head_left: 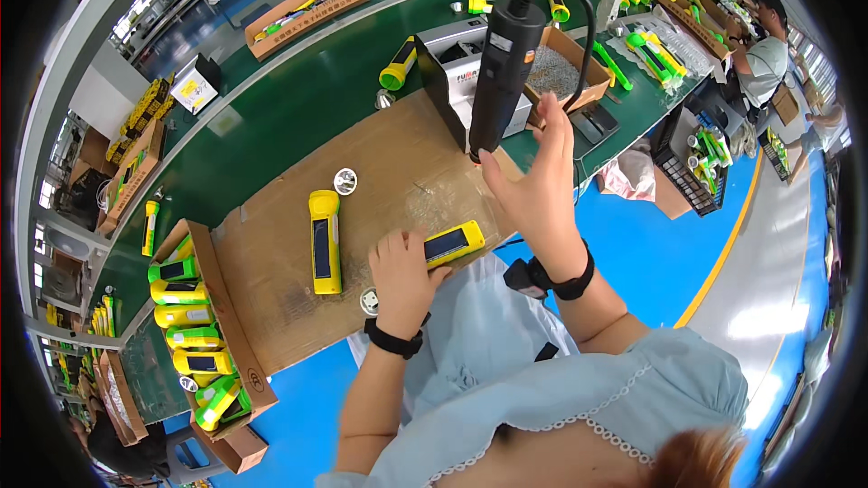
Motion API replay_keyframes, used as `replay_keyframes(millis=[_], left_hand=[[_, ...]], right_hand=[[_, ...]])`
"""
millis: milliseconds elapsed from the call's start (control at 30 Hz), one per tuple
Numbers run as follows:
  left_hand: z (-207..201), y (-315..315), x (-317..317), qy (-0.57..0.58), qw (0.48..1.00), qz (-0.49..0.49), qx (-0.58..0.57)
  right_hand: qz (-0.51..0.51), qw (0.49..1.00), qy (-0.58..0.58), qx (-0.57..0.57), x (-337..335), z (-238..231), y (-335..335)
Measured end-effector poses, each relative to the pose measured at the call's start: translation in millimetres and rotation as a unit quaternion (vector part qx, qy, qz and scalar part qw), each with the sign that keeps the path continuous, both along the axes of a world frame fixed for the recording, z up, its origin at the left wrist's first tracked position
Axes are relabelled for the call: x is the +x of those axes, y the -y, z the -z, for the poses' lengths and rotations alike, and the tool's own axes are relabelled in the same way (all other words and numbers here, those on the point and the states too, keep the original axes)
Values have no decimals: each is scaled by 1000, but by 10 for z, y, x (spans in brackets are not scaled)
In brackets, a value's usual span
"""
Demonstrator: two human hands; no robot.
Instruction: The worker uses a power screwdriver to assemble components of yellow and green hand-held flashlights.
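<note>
Yellow flashlight body lies below and slightly left of the hanging black driver, one end clasped by the left hand; just beside the driver, the right hand has fingers spread. Likely a screwing step; the driver needs gripping next.

A long workbench with a smooth green top carries a flat brown cardboard sheet. On this sheet there lie a long yellow flashlight with a dark panel, a round silver reflector and, near the front edge, a short yellow casing with a dark panel. Behind the sheet, a yellow flashlight with a green head rests directly on the green top, just beside a black-and-white box.
</note>
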State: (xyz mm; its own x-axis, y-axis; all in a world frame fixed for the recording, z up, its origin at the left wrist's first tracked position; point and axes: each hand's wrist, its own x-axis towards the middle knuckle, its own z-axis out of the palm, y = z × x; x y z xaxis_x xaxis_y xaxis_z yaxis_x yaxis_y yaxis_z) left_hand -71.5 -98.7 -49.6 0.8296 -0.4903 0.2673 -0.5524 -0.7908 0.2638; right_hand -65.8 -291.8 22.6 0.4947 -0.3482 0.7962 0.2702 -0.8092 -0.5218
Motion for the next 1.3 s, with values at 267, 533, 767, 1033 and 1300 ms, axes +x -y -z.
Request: replay_keyframes(millis=[267, 533, 767, 1033, 1300], left_hand=[[14, -306, 59, -41, 997, 12, -67], [72, -306, 58, -34, 994, 36, -95], [111, -269, 33, -33, 995, 17, -97], [173, -181, 3, -13, 993, -59, -97], [216, -161, -10, 2, 991, -64, -115]], right_hand=[[-378, 868, -57, 317, 600, -72, 291], [-205, 941, 133, 235, 1062, -171, 661], [-233, 937, 116, 234, 1277, -177, 736], [-270, 931, -31, 243, 1234, -301, 766], [-365, 862, 25, 351, 297, -17, 226]])
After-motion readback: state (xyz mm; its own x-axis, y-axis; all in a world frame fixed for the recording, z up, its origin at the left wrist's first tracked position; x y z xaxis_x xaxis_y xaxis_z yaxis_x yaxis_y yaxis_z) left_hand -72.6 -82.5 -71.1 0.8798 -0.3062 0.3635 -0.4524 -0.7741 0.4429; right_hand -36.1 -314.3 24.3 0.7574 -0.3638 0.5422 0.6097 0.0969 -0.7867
